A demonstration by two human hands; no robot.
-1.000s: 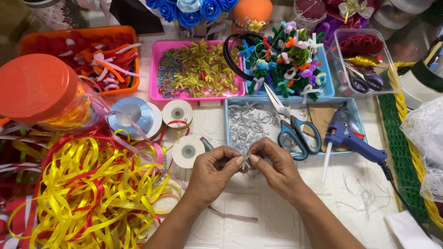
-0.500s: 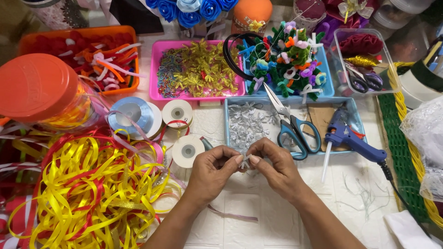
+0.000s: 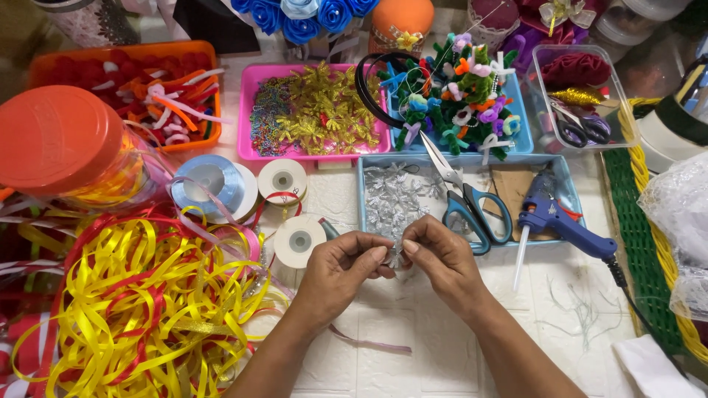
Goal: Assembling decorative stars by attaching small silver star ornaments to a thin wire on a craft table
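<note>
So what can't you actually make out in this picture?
- The small silvery piece pinched between the left hand and right hand: the fingertips cover most of it, so its shape is unclear.
- The orange-lidded jar: its contents are blurred behind the lid.
- The blue glue gun: its cord runs off the bottom edge.
- The white lace: cut off by the right edge.

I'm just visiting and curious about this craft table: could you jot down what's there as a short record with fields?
left hand: pinches a small silver piece
right hand: pinches the same piece from the other side
behind hands: blue tray with scissors and blue glue gun
left side: heap of yellow and red ribbon, ribbon spools
far left: orange-lidded jar
</note>
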